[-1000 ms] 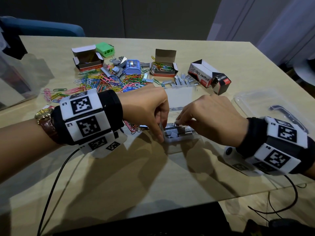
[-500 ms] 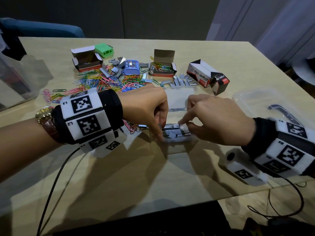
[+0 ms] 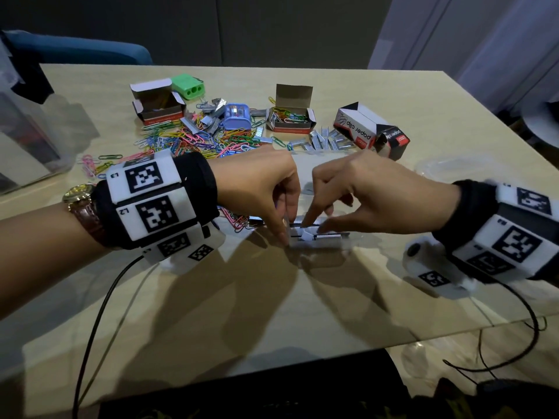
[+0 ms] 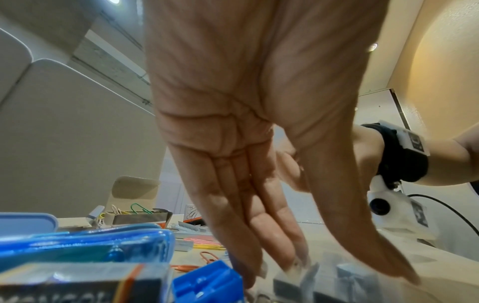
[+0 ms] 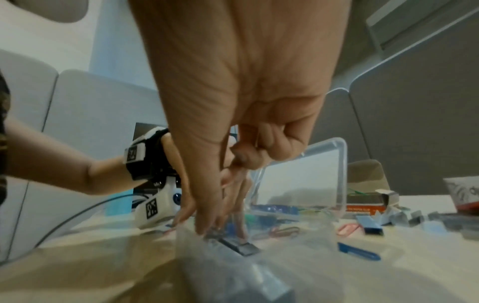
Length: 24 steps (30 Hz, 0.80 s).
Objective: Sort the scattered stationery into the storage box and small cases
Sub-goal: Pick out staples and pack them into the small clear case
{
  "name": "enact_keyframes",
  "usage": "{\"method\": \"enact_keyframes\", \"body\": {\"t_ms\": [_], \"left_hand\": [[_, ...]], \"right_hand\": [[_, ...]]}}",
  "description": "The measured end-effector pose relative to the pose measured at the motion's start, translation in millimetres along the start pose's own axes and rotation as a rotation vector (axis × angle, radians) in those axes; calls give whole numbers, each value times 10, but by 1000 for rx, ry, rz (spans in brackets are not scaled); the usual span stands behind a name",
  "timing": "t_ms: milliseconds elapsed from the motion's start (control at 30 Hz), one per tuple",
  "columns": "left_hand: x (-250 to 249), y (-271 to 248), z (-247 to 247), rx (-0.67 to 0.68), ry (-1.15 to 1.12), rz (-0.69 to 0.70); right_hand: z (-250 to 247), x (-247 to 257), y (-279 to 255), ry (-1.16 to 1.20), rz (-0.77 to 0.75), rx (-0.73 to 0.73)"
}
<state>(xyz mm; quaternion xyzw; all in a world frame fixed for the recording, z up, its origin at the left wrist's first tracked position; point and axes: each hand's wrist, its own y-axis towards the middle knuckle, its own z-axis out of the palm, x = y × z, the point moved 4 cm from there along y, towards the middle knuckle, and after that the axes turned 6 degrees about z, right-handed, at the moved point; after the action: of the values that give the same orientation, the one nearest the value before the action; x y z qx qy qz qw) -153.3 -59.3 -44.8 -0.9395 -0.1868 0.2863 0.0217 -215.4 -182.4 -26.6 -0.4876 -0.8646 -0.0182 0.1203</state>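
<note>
Near the middle of the wooden table [image 3: 302, 297], a small clear case [image 3: 317, 237] with its lid [image 5: 321, 164] standing open behind it serves as the landmark; grey staple strips [image 3: 314, 234] lie inside it. At its left end the left hand [image 3: 260, 189] reaches down with fingers held straight and close together, thumb apart, the fingertips [image 4: 293, 264] touching the case's left edge among the strips; nothing is gripped. From the right side of the case the right hand [image 3: 363, 195] comes down with index finger and thumb extended onto the staple strips, the outer fingers curled back into the palm; the wrist view shows those fingertips [image 5: 207, 221] on a strip, but whether they pinch it or only press it cannot be told. Beyond the case lies a spread of coloured paper clips [image 3: 193, 140], with a blue sharpener [image 3: 237, 116] and a green sharpener [image 3: 189, 86] farther back. Two open cardboard boxes stand behind the clips, one empty [image 3: 158, 104] to the far left of the case, one holding clips [image 3: 292, 116] straight behind it. More loose staple strips [image 3: 326, 140] lie behind the case to the right, next to a black-and-white paper clip carton [image 3: 363, 125]. Right of the case sits a clear plastic lid [image 3: 447, 170], and far to its left a large clear storage box [image 3: 27, 140].
</note>
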Motion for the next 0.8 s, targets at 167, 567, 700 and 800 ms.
{"method": "enact_keyframes", "body": {"t_ms": [167,567,700,800], "left_hand": [[15,-20,-4,-9,-14,3],[47,-47,17,-24,-59,-3],[53,-46,14,-32,-64,-13],[56,-41,12,-27,-65,-20]], "right_hand": [[83,-13,68,17,-66,72],[176,-165,104,134,32,8],[82,-263,27,156,109,13],[77,-266,7,133,99,29]]}}
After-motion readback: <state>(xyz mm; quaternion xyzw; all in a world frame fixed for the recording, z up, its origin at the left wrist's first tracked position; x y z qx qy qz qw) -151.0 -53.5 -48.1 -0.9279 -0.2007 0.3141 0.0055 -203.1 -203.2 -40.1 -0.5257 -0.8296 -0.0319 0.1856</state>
